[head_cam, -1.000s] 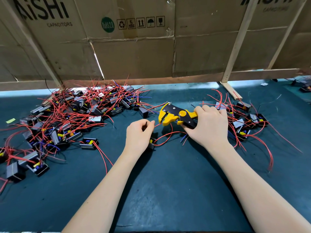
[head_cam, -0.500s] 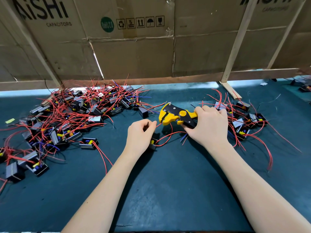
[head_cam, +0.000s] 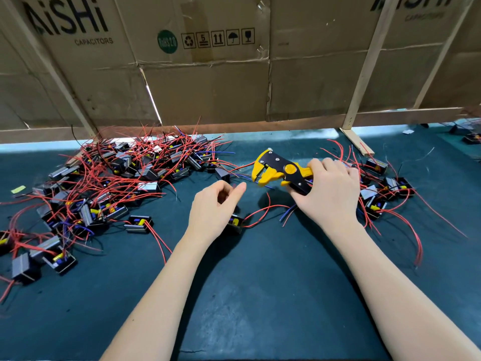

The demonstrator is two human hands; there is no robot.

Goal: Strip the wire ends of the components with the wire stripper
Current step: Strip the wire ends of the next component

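The right hand (head_cam: 329, 194) grips the handles of the yellow-and-black stripper (head_cam: 282, 173), fingers curled round them, and holds it just above the dark green mat (head_cam: 260, 295) with its head pointing left and its jaws parted. No wire shows between the jaws. The left hand (head_cam: 214, 208) hovers just left of the stripper's head, fingers loosely curled with thumb and forefinger close together; a faint blur of red lies between them, and whether they pinch a wire end cannot be told. Under that hand's heel sits one component (head_cam: 235, 222), a small black block with a yellow part, resting on the mat; its red wires (head_cam: 263, 211) loop rightward toward the right wrist, next to some blue wire ends (head_cam: 287, 216). A big pile (head_cam: 125, 178) of like components with tangled red leads spreads over the mat's left half, and a smaller group (head_cam: 382, 194) lies beyond the right hand. A cardboard wall (head_cam: 208, 87) printed "AiSHi CAPACITORS", braced by wooden slats (head_cam: 364, 71), stands along the back of the mat. A yellow scrap (head_cam: 18, 189) lies at the far left.
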